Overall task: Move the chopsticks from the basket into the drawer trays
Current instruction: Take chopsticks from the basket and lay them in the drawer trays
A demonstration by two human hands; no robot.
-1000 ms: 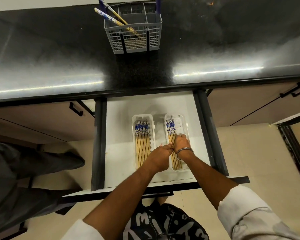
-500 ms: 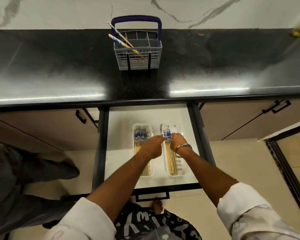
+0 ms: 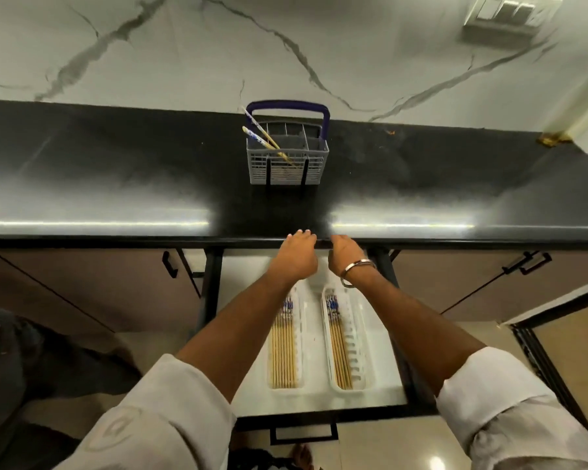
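Note:
A grey plastic basket point(image 3: 287, 166) with a blue handle stands on the black counter and holds two chopsticks point(image 3: 261, 140) that lean to the left. Below, the open white drawer point(image 3: 311, 393) holds two white trays: the left tray point(image 3: 285, 351) and the right tray point(image 3: 343, 347), each with several chopsticks laid lengthwise. My left hand point(image 3: 294, 254) and my right hand point(image 3: 343, 252) are raised side by side at the counter's front edge, above the drawer's far end. Both hold nothing. The right wrist wears a metal bangle.
The black counter point(image 3: 116, 184) runs full width under a white marble wall. Brown cabinet doors with black handles point(image 3: 168, 264) flank the drawer. Another person's legs point(image 3: 31, 361) are at the lower left. A switch plate point(image 3: 506, 15) sits at the upper right.
Both hands have left the right tray and risen to the counter's front edge. The camera has tilted up, so the wall and whole basket show.

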